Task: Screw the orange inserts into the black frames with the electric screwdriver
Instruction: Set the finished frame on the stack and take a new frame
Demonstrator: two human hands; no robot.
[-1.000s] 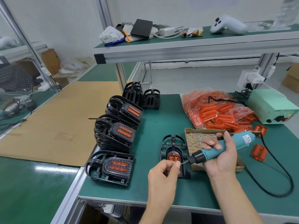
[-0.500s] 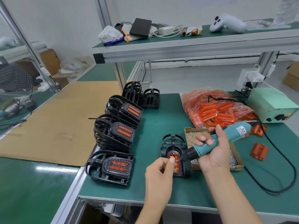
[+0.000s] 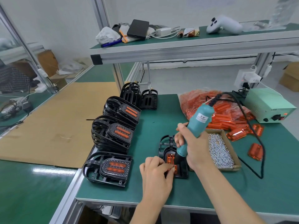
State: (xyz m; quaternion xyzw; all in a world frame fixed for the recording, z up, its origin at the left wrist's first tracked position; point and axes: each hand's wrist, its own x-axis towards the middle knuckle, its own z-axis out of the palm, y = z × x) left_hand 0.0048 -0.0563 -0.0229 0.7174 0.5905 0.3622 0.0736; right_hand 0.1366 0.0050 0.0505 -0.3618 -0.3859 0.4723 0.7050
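Observation:
A black frame (image 3: 166,143) lies on the green mat at the table's front middle, with an orange insert (image 3: 169,158) seated in it. My right hand (image 3: 194,147) grips the teal electric screwdriver (image 3: 195,126), which stands nearly upright with its black tip down on the insert. My left hand (image 3: 155,172) is at the frame's near left edge, thumb and forefinger pinched together by the screwdriver tip; what they pinch is too small to tell. The frame's near end is hidden behind both hands.
Black frames with inserts (image 3: 113,126) are stacked to the left, one frame (image 3: 108,168) lying flat in front. A cardboard tray of screws (image 3: 226,143), a bag of orange inserts (image 3: 215,105), loose inserts (image 3: 255,151) and a green power box (image 3: 267,105) sit to the right. The screwdriver's cord (image 3: 258,143) loops over the mat.
My right hand has swung the screwdriver from nearly level to nearly upright and brought its tip down onto the insert. My left hand has moved in to the frame with it.

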